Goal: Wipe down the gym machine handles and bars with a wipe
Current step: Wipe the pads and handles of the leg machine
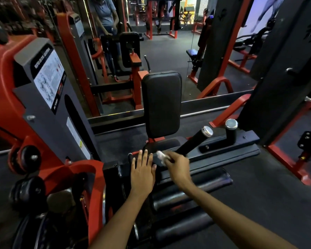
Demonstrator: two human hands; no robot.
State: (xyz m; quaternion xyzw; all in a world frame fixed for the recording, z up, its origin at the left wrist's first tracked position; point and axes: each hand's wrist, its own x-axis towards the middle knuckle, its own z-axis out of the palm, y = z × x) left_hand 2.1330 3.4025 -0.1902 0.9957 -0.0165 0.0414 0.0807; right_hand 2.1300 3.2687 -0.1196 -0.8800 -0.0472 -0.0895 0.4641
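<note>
Looks like the wiping is in full swing here, right at the base of the long black rubbery handle bar with the shiny chrome end cap that slants up toward the right of centre. The right hand has its fingers curled around a crumpled white wipe, which sits a bit below the middle of the frame, pressed at the low end of that bar where it meets the black frame. The left hand lies just beside it, flat with fingers straight and spread, resting on the dark machine body and holding nothing, so it seems to be bracing. My guess for the next move: slide the wipe up along the grip toward the chrome cap, then do the short upright black handle with its own chrome cap further right. The grips look matte and slightly textured, so they'd want firm pressure. The tall black padded vinyl backrest in the centre looks smooth, and the glossy red steel frame fills the left side.
</note>
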